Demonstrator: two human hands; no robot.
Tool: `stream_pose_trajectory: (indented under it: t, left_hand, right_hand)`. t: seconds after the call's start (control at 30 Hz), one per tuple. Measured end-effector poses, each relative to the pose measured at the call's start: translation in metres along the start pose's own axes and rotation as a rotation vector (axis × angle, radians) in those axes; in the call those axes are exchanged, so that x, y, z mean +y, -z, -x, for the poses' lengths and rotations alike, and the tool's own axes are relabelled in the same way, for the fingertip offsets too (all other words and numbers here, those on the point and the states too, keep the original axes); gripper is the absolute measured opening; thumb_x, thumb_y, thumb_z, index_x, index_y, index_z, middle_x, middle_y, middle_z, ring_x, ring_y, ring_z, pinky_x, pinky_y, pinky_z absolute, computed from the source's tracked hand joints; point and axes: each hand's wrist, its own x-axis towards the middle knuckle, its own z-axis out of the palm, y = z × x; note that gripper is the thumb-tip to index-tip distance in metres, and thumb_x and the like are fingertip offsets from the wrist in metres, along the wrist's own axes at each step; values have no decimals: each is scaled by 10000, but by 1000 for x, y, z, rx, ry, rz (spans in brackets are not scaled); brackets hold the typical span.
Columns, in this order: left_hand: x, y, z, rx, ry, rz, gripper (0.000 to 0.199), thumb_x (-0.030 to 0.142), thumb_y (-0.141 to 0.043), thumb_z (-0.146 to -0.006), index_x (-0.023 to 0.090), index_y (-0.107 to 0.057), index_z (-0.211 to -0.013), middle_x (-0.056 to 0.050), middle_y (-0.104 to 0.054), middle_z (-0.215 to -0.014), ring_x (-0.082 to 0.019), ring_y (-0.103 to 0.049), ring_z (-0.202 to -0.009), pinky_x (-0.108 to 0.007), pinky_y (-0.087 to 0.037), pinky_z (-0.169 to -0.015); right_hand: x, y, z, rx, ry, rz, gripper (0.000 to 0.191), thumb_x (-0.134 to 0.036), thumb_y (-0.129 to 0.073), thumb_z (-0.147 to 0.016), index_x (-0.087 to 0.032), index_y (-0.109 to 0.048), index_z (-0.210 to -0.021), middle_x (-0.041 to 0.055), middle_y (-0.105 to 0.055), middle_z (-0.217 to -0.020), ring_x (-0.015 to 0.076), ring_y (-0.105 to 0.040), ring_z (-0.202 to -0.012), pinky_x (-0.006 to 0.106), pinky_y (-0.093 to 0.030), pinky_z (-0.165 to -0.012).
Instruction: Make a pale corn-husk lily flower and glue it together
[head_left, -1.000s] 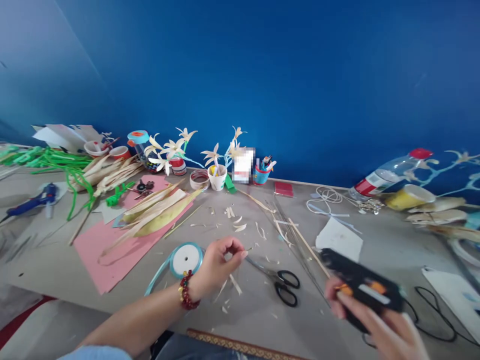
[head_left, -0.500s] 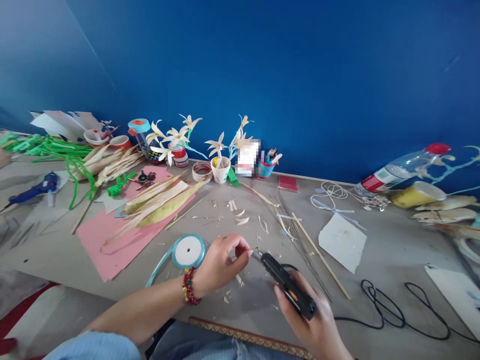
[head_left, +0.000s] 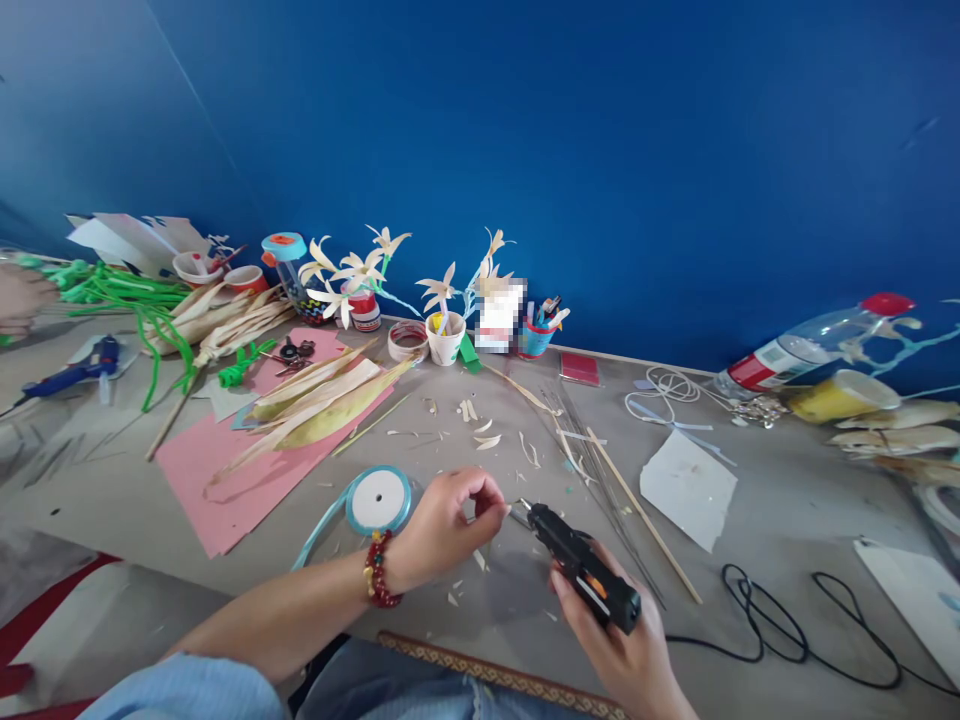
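Pinched between my left thumb and forefinger is a thin wire [head_left: 516,503], its short end sticking out to the right. My left hand [head_left: 454,525] hovers above the table beside a spool of light blue ribbon [head_left: 379,499]. In my right hand [head_left: 619,645] a black hot glue gun [head_left: 585,570] points up and left. Its nozzle is close to the wire's tip; whether they touch I cannot tell. Beyond my hands lie pale dried husk scraps [head_left: 487,441], long thin wires [head_left: 600,475] and a wooden stick [head_left: 645,515].
Husk flowers [head_left: 360,268] stand by the wall, one in a paper cup [head_left: 446,345]. Dried husks [head_left: 322,405] lie on pink paper [head_left: 214,470]. A blue glue gun [head_left: 75,372], bottle [head_left: 810,345] and black cord [head_left: 772,610] are around. Another person's hand [head_left: 26,300] shows at far left.
The glue gun has shifted slightly right and down, with its nozzle still near the wire. The view has turned a little left, and another person's hand shows more at the left edge.
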Motion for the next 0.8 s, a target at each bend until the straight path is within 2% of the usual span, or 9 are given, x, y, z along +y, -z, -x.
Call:
stream_pose_trajectory:
  t: [0.13, 0.33, 0.57, 0.8]
  left_hand:
    - [-8, -3, -2, -42, 72, 169, 129, 228, -613, -814, 152, -583, -713, 18, -576, -647, -96, -505, -618, -197, -379, -579]
    - [-11, -7, -2, -96, 240, 422, 159, 260, -660, -769, 150, -564, -705, 50, -500, -587, -73, -414, -536, -198, -323, -523]
    - [-6, -6, 0, -117, 282, 454, 138, 238, -662, -754, 151, -569, -701, 52, -505, -579, -69, -409, -527, -191, -307, -506]
    - [-3, -6, 1, -144, 294, 399, 81, 193, -632, -740, 152, -575, -701, 50, -510, -578, -71, -421, -530, -188, -322, -498]
  right_hand:
    - [0, -1, -1, 1, 0, -6, 143, -356, -588, -895, -215, -571, -879, -13, -607, -602, 146, -566, -471, 222, -472, -454]
    - [19, -3, 2, -11, 106, 79, 162, -330, -606, -882, -204, -584, -981, 8, -653, -668, 166, -631, -522, 240, -519, -502]
    - [34, -1, 4, 34, 330, 212, 193, -301, -591, -865, -211, -608, -1035, 52, -708, -747, 203, -670, -573, 280, -548, -535]
    - [44, 2, 4, -20, 408, 274, 231, -321, -571, -862, -204, -575, -1061, 75, -711, -835, 227, -694, -639, 303, -557, -575]
